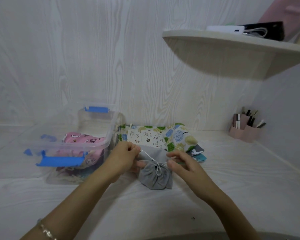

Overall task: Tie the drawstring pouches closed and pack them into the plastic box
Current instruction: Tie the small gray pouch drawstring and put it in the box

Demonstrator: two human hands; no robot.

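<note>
White wood-grain wall [93,58] behind a white wood-grain surface [215,196]. A rounded corner shelf [232,49] sits top right w/ a white block and a black item on it, both too blurred to name. A pink desk organiser [246,134] holding pens stands at the surface's back right corner.

The clear plastic box w/ blue latches [87,144] stands open toward the left of the surface. It holds a pink cloud-print fabric pouch [83,138], w/ more printed fabric under it.

The plain grey fabric drawstring pouch [154,179] lies mid-surface, just right of the box and btwn both hands. Its cloth is bunched into pleats where the thin white cord [148,155] cinches it. The cord shows a small loop at the gather, and one strand runs taut up and left.

The left hand [125,156] has thumb and forefinger pressed together, pinching that taut strand; its other fingers are curled under. The right hand [182,163] pinches the short cord end at the gather w/ thumb and forefinger, and its remaining fingers are loosely spread above.

Behind the grey pouch, toward the back edge, lies a stack of flat pouches. It incl. a cream animal-print pouch [145,137] on top and a green-and-blue tree-print pouch [182,137], w/ grey and teal corners poking out on the right side. A thin chain bracelet [47,231] circles the left wrist.
</note>
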